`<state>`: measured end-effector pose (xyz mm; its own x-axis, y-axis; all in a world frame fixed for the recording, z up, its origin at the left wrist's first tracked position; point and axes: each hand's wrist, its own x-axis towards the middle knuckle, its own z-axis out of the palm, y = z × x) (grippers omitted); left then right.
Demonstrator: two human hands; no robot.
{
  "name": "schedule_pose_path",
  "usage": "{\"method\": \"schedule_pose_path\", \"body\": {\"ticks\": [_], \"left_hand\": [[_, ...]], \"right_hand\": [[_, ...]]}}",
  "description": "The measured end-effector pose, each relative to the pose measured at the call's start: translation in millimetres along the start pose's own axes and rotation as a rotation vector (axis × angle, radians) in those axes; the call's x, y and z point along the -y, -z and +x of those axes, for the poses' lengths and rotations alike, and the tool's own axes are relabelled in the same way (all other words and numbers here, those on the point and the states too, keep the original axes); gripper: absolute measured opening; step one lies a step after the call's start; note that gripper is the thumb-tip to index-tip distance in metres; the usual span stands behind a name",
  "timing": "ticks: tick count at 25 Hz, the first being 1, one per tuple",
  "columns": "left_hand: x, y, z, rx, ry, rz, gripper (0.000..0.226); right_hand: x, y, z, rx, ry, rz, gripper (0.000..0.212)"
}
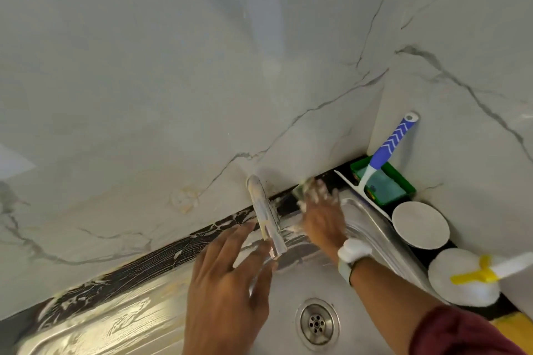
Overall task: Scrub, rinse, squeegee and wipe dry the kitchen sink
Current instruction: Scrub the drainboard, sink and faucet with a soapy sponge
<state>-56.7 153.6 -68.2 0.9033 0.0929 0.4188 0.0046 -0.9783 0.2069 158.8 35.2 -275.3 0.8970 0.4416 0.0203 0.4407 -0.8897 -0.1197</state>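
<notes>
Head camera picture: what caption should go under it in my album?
Soapy right hand scrubs behind the faucet while the left hand reaches for it.

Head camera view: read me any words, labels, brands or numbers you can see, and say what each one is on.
No readable text anywhere.
squeegee: white chevron pattern on its blue handle, no words.
green tray: a small dark mark, too blurred to read.
white wristband: blank.
two round white lids: no print visible.

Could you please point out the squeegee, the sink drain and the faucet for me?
squeegee (388, 143): head view, on its blue handle.
sink drain (316, 324): head view, on the strainer's middle.
faucet (266, 216): head view, midway along the soapy spout.
</notes>
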Motion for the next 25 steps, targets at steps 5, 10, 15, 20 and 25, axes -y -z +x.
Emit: {"method": "schedule_pose_path", "body": {"ticks": [5,10,15,20,25], "left_hand": [[1,1,9,0.001,0.023,0.063,0.03],[-12,3,19,0.039,-0.029,0.106,0.031],[-16,0,28,0.047,0.029,0.102,0.023],[-18,-5,22,0.034,0.105,0.046,0.025],[-21,-7,12,-0.029,0.092,0.009,0.035]], "right_hand": [[12,-4,-22,-0.042,0.358,0.096,0.072],[9,-10,-72,0.113,0.047,0.34,0.08],[-25,1,-121,0.201,-0.317,0.706,0.028],[-45,28,-101,-0.064,-0.234,0.424,0.054],[-48,39,-71,0.142,-0.297,0.076,0.034]]}}
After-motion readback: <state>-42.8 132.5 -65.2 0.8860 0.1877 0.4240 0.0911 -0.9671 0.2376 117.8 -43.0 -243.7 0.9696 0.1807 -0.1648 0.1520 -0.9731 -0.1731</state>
